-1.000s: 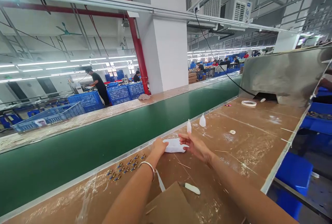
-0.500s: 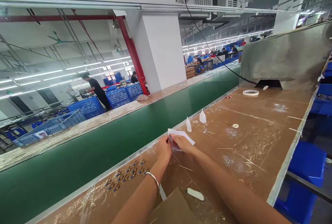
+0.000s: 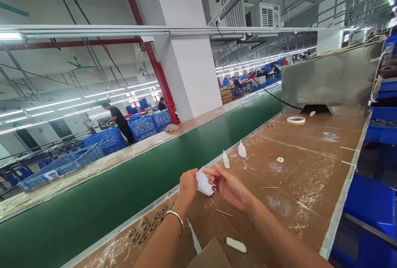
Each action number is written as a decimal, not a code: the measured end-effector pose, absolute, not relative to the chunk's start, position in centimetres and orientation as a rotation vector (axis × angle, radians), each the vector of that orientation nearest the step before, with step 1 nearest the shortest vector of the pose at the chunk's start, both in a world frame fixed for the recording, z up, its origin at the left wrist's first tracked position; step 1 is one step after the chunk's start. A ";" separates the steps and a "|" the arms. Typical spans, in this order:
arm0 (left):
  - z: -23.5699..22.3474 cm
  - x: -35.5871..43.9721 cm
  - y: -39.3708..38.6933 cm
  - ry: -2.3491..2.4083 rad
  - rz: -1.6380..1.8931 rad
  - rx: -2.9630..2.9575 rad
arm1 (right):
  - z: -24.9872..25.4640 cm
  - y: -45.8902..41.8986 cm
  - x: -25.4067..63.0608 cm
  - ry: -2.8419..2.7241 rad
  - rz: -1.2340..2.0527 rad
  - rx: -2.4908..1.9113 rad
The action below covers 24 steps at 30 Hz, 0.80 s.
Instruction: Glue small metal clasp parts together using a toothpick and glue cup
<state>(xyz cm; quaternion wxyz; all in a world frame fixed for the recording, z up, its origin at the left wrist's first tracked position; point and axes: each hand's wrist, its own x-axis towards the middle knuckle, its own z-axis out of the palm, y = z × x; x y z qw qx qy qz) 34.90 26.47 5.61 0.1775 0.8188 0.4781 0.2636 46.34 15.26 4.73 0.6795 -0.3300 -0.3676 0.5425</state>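
Because the white sheet (image 3: 204, 185) sits between the two hands, close to the near edge of the green belt (image 3: 173, 156), a loose hold could let it slip toward that surface. The left hand (image 3: 187, 185) is at its left edge with fingers bent together, though whether they pinch it I cannot tell, since the back of the hand hides the tips. At its right, the fingers of the right hand (image 3: 228, 187) are partly parted, the upper ones reaching over the sheet and the lower ones curled; a firm grip is not evident. An uneven pull could crease or tear it. To the far right, two white bottles (image 3: 226, 159) look easy to knock over, and the left forearm could scatter the small metal pieces (image 3: 144, 226) beside it.
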 end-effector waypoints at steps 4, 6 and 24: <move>6.4 33.8 27.0 1.441 0.846 2.111 | 4.8 13.9 47.7 -0.751 1.277 -0.583; 6.7 33.5 26.9 1.383 0.906 2.029 | 4.3 14.1 48.2 -0.778 1.175 -0.705; 8.5 31.3 26.2 1.099 0.959 1.566 | 1.9 18.1 48.8 -0.853 0.866 -1.283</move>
